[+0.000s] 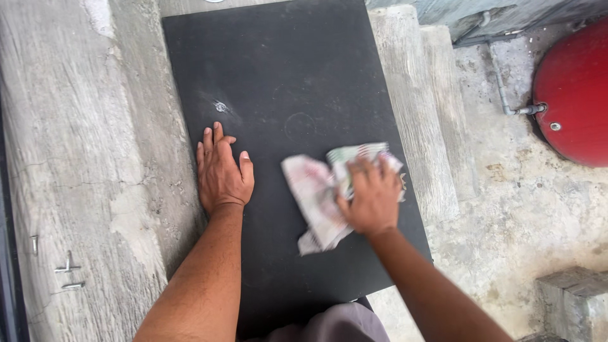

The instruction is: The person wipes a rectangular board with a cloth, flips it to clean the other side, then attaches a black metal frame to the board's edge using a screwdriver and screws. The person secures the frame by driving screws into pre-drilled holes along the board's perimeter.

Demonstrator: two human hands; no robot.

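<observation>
A large black flat panel lies on a concrete ledge, reaching away from me. My left hand rests flat on the panel's left part, fingers together, palm down, holding nothing. My right hand presses a crumpled pale cloth with pink and green print onto the panel's right part; the cloth is blurred by motion. A small scuffed spot and a faint ring mark show on the panel beyond my hands.
Concrete steps run along the panel's right edge. On the rough floor at right stands a red round tank with a grey pipe. A few metal screws lie at lower left. A grey block sits at lower right.
</observation>
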